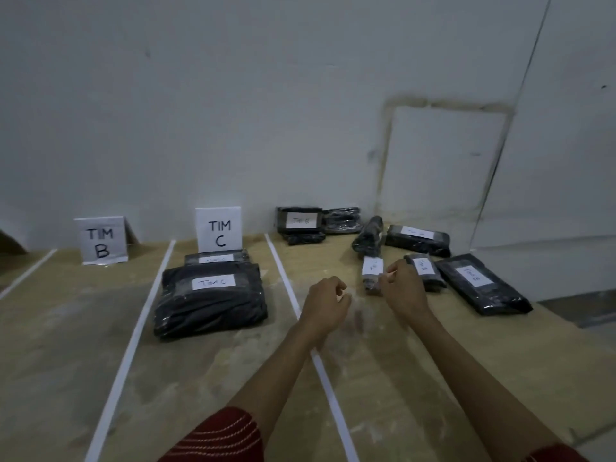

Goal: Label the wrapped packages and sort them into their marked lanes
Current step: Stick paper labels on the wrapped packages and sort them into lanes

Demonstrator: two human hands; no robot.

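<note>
Black wrapped packages lie on a tan table (66,345) divided by white lane strips (143,315). In the lane under the TIM C sign (219,232) sit a large labelled package (213,305) and a smaller one (216,258) behind it. The TIM B sign (101,241) stands in the lane to the left. My right hand (405,288) pinches at the right edge of a small labelled package (371,271). Just left of it, my left hand (326,303) hovers with curled fingers, and a small white scrap (345,296) shows at its fingertips.
Right of the lanes lies a loose group of packages: one labelled TIM B (300,221) against the wall, an unlabelled one (343,220), a dark roll (368,236), and labelled ones (418,240), (425,270), (481,283). The table edge runs at the right.
</note>
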